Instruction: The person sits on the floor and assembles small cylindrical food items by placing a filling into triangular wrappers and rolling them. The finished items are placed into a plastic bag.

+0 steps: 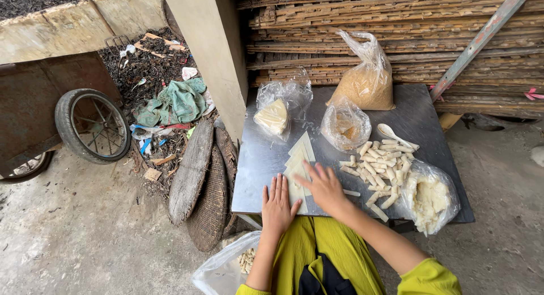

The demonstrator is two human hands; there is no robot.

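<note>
Steel table point(419, 125) holds bags of crumbs point(365, 82); both hands, left hand point(279, 203) and right hand point(324, 186), press flat on wrappers point(299, 159).

Cart wheel point(92, 125) at left, green cloth point(180, 101) on debris pile, two woven baskets point(211, 196) leaning by concrete pillar point(209, 51), stacked bamboo slats point(396, 23) behind, slanted metal pole point(481, 40).

Both hands point(303, 196) on pale wrappers point(299, 159)

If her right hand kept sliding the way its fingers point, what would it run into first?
The right hand points up-left along the row of pale triangular wrappers it rests on. Beyond them, probably the clear bag of stacked wrappers, though depth is hard to judge.
</note>
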